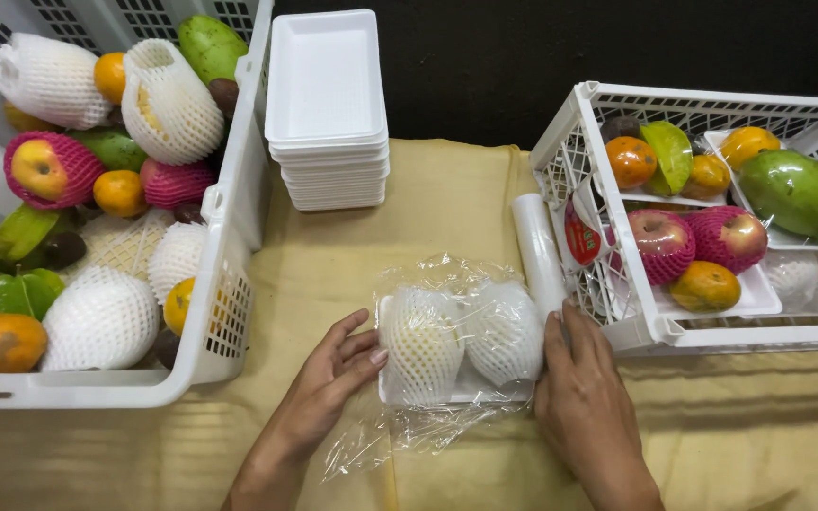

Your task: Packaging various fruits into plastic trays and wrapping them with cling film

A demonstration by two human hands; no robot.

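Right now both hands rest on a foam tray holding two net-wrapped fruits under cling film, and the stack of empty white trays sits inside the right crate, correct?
Not quite. In the head view the stack of empty white trays stands on the cloth between the two crates, beside the left crate. The rest holds: left hand, right hand, foam tray.

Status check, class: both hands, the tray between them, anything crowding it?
Left hand open against tray. Right hand flat on film. Two netted fruits under film. Film roll and crate crowd right.
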